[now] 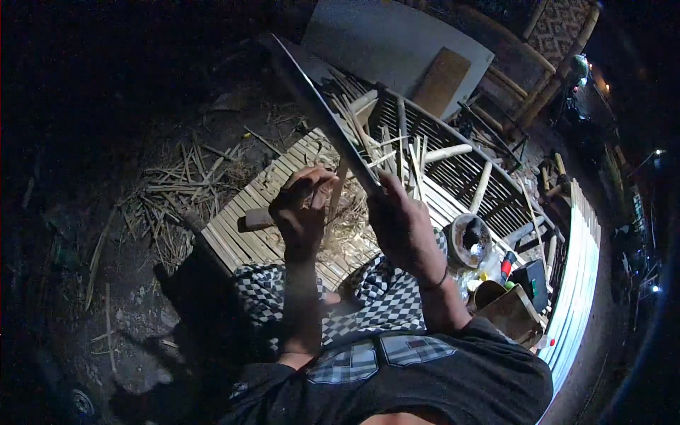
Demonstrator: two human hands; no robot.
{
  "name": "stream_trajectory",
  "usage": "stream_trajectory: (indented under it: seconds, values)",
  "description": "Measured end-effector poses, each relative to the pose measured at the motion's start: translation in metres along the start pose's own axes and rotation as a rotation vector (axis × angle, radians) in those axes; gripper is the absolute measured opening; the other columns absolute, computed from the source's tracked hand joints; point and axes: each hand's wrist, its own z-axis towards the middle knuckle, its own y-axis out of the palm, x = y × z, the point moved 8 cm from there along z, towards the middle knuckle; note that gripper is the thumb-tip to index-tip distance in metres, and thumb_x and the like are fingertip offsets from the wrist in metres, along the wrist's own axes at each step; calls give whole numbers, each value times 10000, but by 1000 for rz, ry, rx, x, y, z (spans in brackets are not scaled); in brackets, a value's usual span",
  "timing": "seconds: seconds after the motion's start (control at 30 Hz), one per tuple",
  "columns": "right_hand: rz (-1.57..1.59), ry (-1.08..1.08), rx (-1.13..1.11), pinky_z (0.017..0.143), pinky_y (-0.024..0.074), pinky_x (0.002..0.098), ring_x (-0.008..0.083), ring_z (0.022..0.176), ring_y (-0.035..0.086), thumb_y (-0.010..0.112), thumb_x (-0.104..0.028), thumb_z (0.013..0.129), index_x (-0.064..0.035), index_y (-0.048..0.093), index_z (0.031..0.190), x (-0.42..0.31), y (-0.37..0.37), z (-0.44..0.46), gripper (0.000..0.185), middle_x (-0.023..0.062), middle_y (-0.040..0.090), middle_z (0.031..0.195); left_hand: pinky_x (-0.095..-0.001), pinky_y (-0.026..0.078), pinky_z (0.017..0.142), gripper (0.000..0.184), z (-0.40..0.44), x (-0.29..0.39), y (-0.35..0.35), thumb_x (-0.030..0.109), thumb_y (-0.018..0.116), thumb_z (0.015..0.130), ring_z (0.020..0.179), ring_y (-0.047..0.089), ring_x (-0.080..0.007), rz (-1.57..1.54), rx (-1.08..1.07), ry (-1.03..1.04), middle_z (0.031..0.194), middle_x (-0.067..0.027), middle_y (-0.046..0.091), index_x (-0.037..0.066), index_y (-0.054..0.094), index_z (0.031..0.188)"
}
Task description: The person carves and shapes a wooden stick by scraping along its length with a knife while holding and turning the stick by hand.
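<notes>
My right hand (405, 230) grips a machete by its handle, which the fingers hide. The long machete blade (319, 106) points up and away to the left, its edge catching the light. Beside it, my left hand (301, 209) is raised with its fingers closed around a thin bamboo strip (338, 190), held nearly upright close to the lower blade. I cannot tell whether strip and blade touch. Beneath both hands, pale shavings (353, 237) lie on a bamboo slat bench (237, 237). A wooden block (256, 219) rests left of my left hand.
Split bamboo pieces (188, 180) are heaped on the ground at left. More strips lean on the bamboo railing (482, 188). A round container (469, 241) and a brown box (510, 315) stand at right. A grey board (397, 46) is behind. Checkered cloth (389, 301) covers my lap.
</notes>
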Motion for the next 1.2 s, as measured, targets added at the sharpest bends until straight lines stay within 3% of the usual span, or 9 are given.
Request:
stream_trajectory:
  seconds: [0.13,0.2,0.47,0.8,0.93,1.0,1.1,1.13,1.2]
  values:
    - [-129,-55,-72,627,466,487,415,725,626,606,-79,851,-91,472,1270,7,20,2,440,213,623,784,-319,544,743,232,-28,-45,-12,-78,707,747,825,684,-237,-411,305,-126,881,-93,689,64,712,931]
    - [-140,-67,-79,627,468,490,417,727,625,609,-78,845,-83,478,1211,11,26,1,389,208,621,803,-338,531,705,251,-6,6,-18,-90,687,737,797,681,-250,173,28,-2,866,-81,677,75,716,923]
    - [-221,-79,-75,590,460,428,377,688,589,623,-25,824,-34,499,939,7,40,-3,170,167,557,747,-337,517,681,154,-3,30,-20,-18,716,764,778,671,-245,220,-50,53,860,-70,673,74,708,887]
    - [-320,-88,-82,571,487,474,394,690,641,599,-89,837,-33,479,1078,-9,29,0,274,199,621,744,-339,522,713,164,-3,29,-11,-13,710,779,817,672,-264,226,-112,70,907,-84,677,64,688,922]
    - [-241,-82,-97,590,477,504,412,691,638,605,-111,838,-74,454,1295,10,33,4,482,231,618,712,-334,521,743,109,2,31,-9,-8,709,795,883,665,-231,189,-144,52,921,-92,664,39,676,888]
    - [-226,-56,-119,599,473,513,423,694,635,597,-118,850,-115,426,1378,15,30,6,555,244,622,714,-323,525,803,241,-6,13,0,-26,716,793,949,643,-202,59,-200,33,987,-92,645,28,636,1013]
    - [-116,-1,-171,631,479,508,431,724,636,580,-116,870,-99,460,1356,20,22,8,501,255,631,766,-328,529,910,638,-26,-39,28,-43,725,794,1099,589,-199,-659,-278,-434,1196,-102,589,39,422,1349]
    - [-116,-2,-167,631,479,508,431,724,636,580,-116,870,-99,460,1356,23,21,7,501,255,631,766,-366,524,943,603,-40,-74,42,-13,720,815,1153,582,-243,-383,-456,-473,1257,-140,575,15,440,1349]
    - [-79,-85,-102,649,479,500,432,739,634,579,-109,873,-78,484,1334,24,13,7,472,258,632,788,-391,492,997,483,-47,-48,45,40,659,887,1194,568,-275,-3,-649,-124,1290,-183,561,-10,462,1325]
